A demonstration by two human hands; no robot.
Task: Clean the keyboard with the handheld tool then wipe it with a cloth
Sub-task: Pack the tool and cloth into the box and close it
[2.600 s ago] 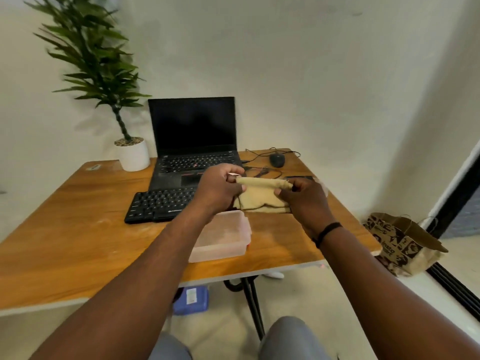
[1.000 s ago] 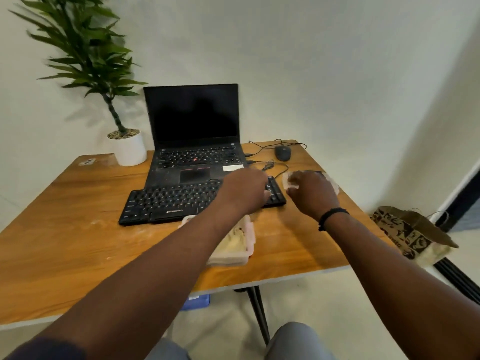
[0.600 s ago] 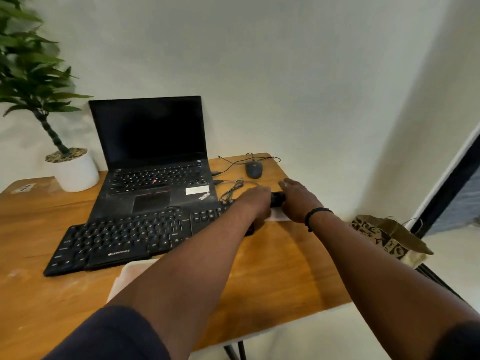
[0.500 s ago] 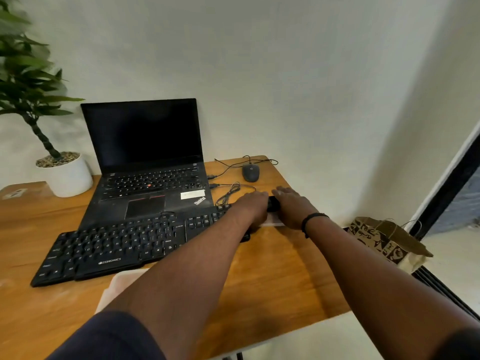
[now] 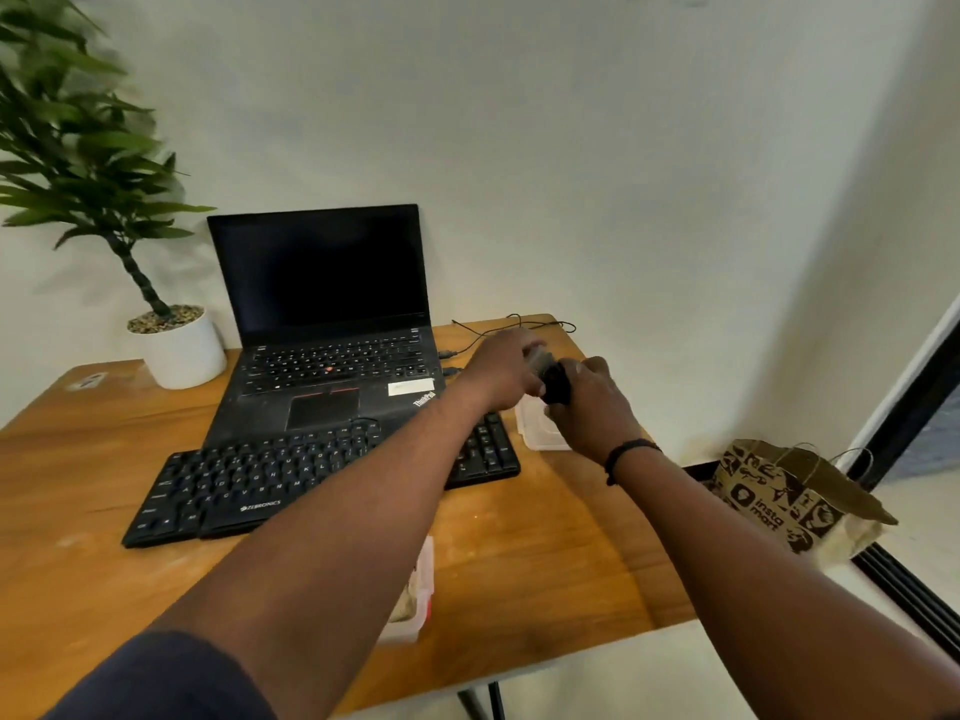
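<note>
Plant (image 5: 174, 345): white pot, back left corner of the table (image 5: 545, 563). Not part of the job.

Laptop (image 5: 332, 356): open, dark screen, at the back edge, just behind the keyboard.

Keyboard (image 5: 249, 480): black, flat, lying slantwise across the middle of the table, its right end under the left forearm. Judged rigid and light; likely to slide on the wood when brushed, so a steadying press on its frame would suit, not on the keys.

Tub (image 5: 415, 595): translucent, at the front edge, mostly hidden by the left arm; something pale and soft inside, probably the cloth. Limp, best pinched at an edge.

Left hand (image 5: 501, 374): raised over the right end of the keyboard, fingers closed on the blurred grey end of the tool.

Tool (image 5: 555, 381): small, dark, held between both hands above the back right part of the table. Judged light and stiff; hold by the dark body.

Right hand (image 5: 589, 407): clasped round the tool's dark body.

Lid (image 5: 537, 433): pale, flat, near the right edge, beneath the hands.

Bag (image 5: 789, 501): printed paper, on the floor, right of the table.
</note>
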